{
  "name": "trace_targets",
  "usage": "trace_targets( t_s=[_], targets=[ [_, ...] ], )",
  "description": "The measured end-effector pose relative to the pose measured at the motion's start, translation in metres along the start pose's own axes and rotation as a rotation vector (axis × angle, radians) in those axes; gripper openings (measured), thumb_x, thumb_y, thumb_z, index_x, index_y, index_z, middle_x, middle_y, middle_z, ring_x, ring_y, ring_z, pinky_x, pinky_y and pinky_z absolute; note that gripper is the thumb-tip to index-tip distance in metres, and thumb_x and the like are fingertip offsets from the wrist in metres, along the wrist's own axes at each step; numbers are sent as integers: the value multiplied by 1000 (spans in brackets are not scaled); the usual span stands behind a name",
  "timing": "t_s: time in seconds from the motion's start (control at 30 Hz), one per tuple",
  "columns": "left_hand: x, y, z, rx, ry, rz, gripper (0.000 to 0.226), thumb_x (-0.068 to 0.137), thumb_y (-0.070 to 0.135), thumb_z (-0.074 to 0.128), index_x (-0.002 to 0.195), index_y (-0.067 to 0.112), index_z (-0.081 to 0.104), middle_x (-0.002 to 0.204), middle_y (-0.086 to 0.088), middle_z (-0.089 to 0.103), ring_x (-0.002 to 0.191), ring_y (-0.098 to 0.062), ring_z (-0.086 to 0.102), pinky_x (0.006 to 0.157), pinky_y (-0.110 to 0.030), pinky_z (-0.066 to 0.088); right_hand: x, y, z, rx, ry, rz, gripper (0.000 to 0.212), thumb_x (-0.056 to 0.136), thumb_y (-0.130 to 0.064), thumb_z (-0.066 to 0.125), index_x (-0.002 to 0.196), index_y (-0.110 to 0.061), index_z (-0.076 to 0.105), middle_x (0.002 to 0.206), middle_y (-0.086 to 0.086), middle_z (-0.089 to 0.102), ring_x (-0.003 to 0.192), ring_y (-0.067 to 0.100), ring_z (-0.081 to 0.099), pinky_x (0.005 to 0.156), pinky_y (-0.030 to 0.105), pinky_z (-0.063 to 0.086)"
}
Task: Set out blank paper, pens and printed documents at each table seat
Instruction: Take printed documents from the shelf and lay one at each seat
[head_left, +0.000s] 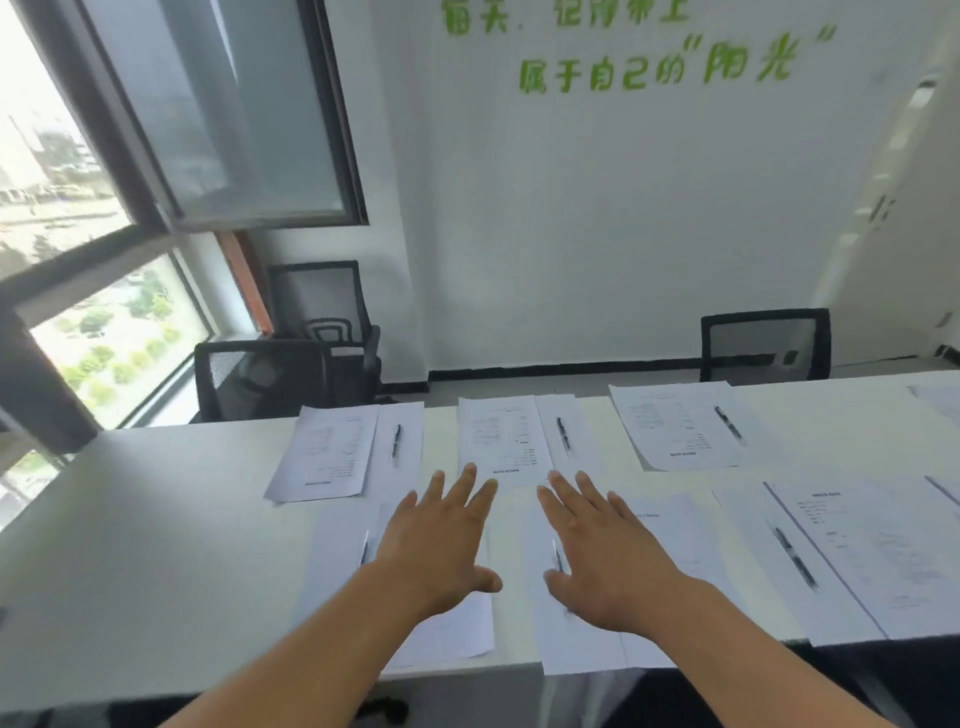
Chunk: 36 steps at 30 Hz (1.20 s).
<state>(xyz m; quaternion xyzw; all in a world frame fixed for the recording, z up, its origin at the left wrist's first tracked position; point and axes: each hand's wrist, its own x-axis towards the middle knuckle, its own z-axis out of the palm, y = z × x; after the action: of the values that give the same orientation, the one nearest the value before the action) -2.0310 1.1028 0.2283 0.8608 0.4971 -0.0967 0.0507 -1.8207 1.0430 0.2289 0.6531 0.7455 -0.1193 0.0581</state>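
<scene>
Both hands are reaching out flat over the long white table (156, 519), and neither grip is holding anything: the left hand (441, 540) and the right hand (602, 551) are spread wide with fingers straight, the tips lying at or just short of the near edge of the middle far-side printed document with black text (501, 441).

The laying-out is looking close to finished in this stretch of the table. Along the far side, three seats are each showing a printed sheet with a black pen: the far-left pen (396, 441), the middle pen (563, 434) and the far-right pen (730, 423). On the near side, a blank white sheet (337, 561) is lying under the left forearm, and a near-right printed document (878, 551) is sitting beside a dark pen (792, 556) (two more pens are partly hidden by the hands).

What is left seems to be straightening, judging by the flat hands; seats beyond the right edge cannot be judged.
</scene>
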Motion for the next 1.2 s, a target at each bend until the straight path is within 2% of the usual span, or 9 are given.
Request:
trace_targets(
  t_s=[0.27, 0.5, 0.7, 0.77, 1.0, 1.2],
  targets=[
    [-92, -5, -69, 53, 169, -102, 116, 91, 72, 72, 173, 32, 1, 184, 2, -7, 170, -33, 3, 134, -55, 24, -61, -43, -57, -2, 156, -87, 88, 107, -44, 50, 172, -23, -6, 180, -2, -17, 167, 26, -14, 136, 49, 1],
    [-129, -20, -94, 68, 203, -155, 115, 92, 70, 72, 174, 31, 2, 184, 2, -2, 169, -32, 8, 134, -54, 23, -70, -75, -83, -18, 213, -153, 88, 107, -43, 51, 172, -22, -4, 181, -2, -12, 167, 26, -12, 136, 50, 1],
    [-151, -54, -90, 58, 204, -202, 104, 91, 71, 72, 171, 29, 20, 175, 6, 27, 157, -25, 35, 126, -50, 36, -54, -104, -83, -32, 181, -181, 87, 107, -43, 51, 172, -22, -1, 182, 1, -6, 168, 26, -8, 135, 51, 1],
    [-158, -72, -84, 53, 180, -224, 100, 92, 70, 72, 169, 29, 23, 173, 6, 31, 155, -24, 37, 125, -49, 36, -43, -115, -80, -36, 162, -187, 87, 106, -43, 52, 172, -22, -1, 182, 2, -4, 168, 26, -6, 135, 51, 3],
    [-160, -147, -61, 4, 22, -225, 98, 95, 62, 74, 171, 32, 19, 180, 5, 17, 165, -27, 20, 133, -57, 20, 16, -158, -59, -50, 78, -197, 88, 106, -45, 52, 172, -21, 0, 182, 2, -3, 168, 26, -4, 135, 50, 5],
    [-130, -206, -27, -44, -69, -140, 102, 93, 61, 75, 172, 35, 15, 183, 5, 4, 169, -28, 7, 134, -58, 16, 62, -182, -34, -73, -33, -166, 89, 106, -46, 51, 172, -21, -2, 181, 2, -8, 167, 26, -8, 134, 50, 2]
  ],
)
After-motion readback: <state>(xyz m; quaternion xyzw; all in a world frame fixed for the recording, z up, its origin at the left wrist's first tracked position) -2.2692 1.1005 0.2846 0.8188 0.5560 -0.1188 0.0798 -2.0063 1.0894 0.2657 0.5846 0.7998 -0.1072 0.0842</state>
